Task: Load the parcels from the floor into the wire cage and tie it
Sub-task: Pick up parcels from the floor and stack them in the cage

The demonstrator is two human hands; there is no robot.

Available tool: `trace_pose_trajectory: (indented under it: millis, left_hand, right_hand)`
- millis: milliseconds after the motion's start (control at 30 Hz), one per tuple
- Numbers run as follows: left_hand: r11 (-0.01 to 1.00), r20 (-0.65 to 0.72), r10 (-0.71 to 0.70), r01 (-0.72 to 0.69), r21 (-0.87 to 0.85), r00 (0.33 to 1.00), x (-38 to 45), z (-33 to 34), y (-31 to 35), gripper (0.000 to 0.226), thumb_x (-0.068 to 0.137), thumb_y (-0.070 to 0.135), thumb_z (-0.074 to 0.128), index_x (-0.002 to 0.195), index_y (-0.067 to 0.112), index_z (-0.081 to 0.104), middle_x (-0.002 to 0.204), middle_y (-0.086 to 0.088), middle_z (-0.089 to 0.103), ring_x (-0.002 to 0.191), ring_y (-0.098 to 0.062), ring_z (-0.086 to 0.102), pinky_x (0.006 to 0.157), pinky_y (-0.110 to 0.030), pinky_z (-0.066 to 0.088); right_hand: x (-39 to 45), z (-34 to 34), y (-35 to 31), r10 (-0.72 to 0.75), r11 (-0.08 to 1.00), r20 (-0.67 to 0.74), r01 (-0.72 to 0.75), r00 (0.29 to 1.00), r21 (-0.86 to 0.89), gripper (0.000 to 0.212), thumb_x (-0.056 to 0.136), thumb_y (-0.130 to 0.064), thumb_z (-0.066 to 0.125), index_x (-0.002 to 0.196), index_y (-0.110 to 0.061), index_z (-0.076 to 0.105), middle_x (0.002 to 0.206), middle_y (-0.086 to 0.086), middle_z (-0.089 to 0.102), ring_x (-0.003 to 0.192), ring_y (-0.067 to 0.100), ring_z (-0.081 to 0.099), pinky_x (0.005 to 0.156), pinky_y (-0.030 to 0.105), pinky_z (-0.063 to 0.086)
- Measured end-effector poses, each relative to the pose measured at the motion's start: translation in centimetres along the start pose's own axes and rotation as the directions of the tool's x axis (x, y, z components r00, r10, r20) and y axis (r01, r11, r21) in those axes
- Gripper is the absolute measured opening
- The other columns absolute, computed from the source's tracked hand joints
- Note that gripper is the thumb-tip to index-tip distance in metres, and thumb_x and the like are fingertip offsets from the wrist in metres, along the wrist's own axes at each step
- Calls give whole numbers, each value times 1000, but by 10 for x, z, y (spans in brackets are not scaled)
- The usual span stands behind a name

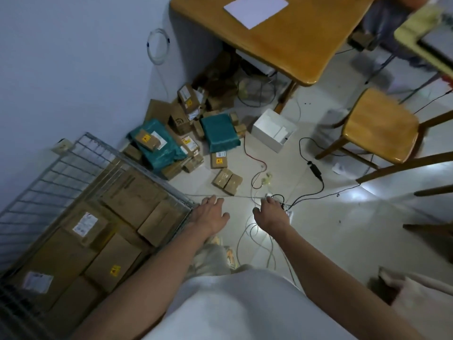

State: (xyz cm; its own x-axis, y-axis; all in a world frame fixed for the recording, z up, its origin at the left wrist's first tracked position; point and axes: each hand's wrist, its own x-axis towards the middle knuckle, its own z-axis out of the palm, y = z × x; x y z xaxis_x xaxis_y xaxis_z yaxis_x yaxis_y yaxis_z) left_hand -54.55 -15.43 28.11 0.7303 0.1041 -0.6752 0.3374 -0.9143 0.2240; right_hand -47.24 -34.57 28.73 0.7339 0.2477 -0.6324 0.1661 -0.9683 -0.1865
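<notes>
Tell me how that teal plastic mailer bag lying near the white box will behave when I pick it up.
The teal mailer bag will probably flex rather than stay stiff: its film looks wrinkled and puffed. It likely weighs little for its bulk. The glossy plastic may slip, so pinching an edge with your fingers seems safer than a flat lift.

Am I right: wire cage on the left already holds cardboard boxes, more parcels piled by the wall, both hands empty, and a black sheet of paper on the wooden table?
One error: the sheet of paper on the wooden table is white, not black, as the head view shows. The rest holds: wire cage with cardboard boxes, parcels by the wall, left hand and right hand empty.
</notes>
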Motion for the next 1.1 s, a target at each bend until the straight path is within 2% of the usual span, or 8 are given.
trace_pose_trajectory:
  millis: [333, 500, 633, 733, 800, 867, 933, 1100]
  left_hand:
    - [998, 41, -29, 26, 49, 999, 84, -9, -13, 67, 101, 51, 44, 157, 17, 32, 163, -8, 30, 149, -28, 26, 122, -46, 25]
    - [999, 60, -47, 48, -11, 997, 135, -17, -24, 62, 98, 51, 47, 148, 15, 42, 149, -9, 45, 138, -28, 39, 114, -45, 34]
    - [998, 85, -62, 64, -19, 994, 170, -24, -33, 59, 96, 52, 51, 141, 15, 47, 142, -9, 51, 132, -28, 44, 110, -46, 39]
    - [996, 98, -68, 72, -44, 993, 190, -27, -36, 64, 92, 51, 57, 143, 14, 45, 141, -10, 52, 132, -29, 46, 112, -45, 38]
    - [999, 82, -40, 43, -33, 996, 213, -17, -38, 63, 92, 48, 57, 142, 11, 46, 139, -12, 54, 131, -30, 47, 112, -44, 38]
    - [998, 89, -54, 57, -29, 995, 244, -6, -41, 61, 93, 48, 57, 140, 10, 49, 136, -13, 57, 129, -32, 48, 109, -45, 42]
    - [991, 151, -105, 117, -71, 983, 277, 10, -45, 59, 92, 48, 59, 137, 10, 53, 135, -14, 57, 129, -32, 48, 105, -45, 44]
    - [947, 206, -164, 212, -240, 965, 414, 67, -52, 54, 95, 35, 58, 140, 6, 48, 139, -16, 51, 129, -35, 47, 101, -48, 46]
  right_hand:
    - [81, -20, -14, -42, 998, 101, 46, 994, -33, 47, 101, -35, 39, 133, -3, 51, 140, 13, 49, 132, 31, 42, 103, 45, 43]
    - [142, -30, -12, -7, 993, 192, 30, 981, -115, 46, 100, -34, 42, 133, -4, 52, 139, 14, 50, 131, 33, 45, 103, 46, 43]
    - [195, -40, -16, 33, 999, 215, -25, 976, -37, 45, 96, -31, 44, 129, -2, 54, 133, 20, 53, 128, 40, 48, 99, 46, 45]
    - [233, -36, -16, 39, 999, 254, -43, 966, 8, 49, 92, -36, 44, 127, -4, 55, 133, 21, 55, 125, 41, 51, 103, 50, 45]
    - [260, -28, -16, 47, 997, 290, -65, 956, 50, 56, 95, -40, 42, 139, -7, 47, 140, 23, 52, 128, 42, 51, 107, 54, 41]
    - [291, -11, -12, 65, 992, 327, -96, 943, 78, 68, 100, -40, 44, 156, -9, 22, 149, 27, 41, 134, 44, 45, 111, 53, 37]
    - [316, 3, -9, 52, 992, 359, -91, 932, 92, 81, 101, -40, 47, 161, -12, 1, 156, 28, 30, 139, 45, 38, 112, 52, 33]
    - [422, 75, 14, 68, 984, 404, -129, 912, 126, 87, 99, -34, 53, 160, -11, -4, 154, 29, 30, 137, 47, 40, 108, 52, 38]
